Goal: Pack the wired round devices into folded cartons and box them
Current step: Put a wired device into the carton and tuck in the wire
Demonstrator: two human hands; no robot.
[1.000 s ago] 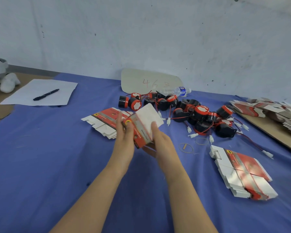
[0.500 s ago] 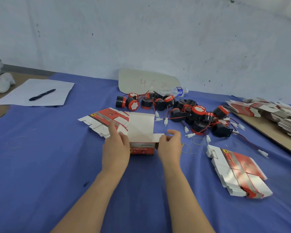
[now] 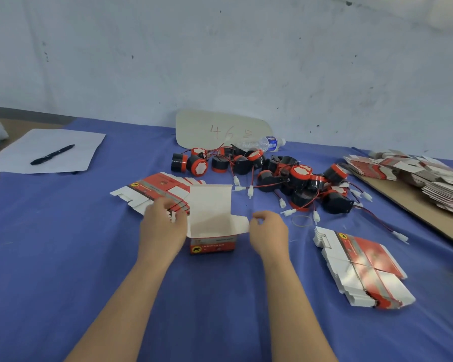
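Carton (image 3: 212, 245) now down btw L grip (image 3: 164, 228) & R grip (image 3: 268, 232), both pinched on flaps (image 3: 239, 224)

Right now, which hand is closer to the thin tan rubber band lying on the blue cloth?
Right. The right hand is just left of the rubber band, apart from it; the left hand is farther left, across the open white carton.

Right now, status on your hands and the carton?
Left hand, right hand each pinch a side flap. Carton upright, top open, looks empty. Round devices heaped behind it.
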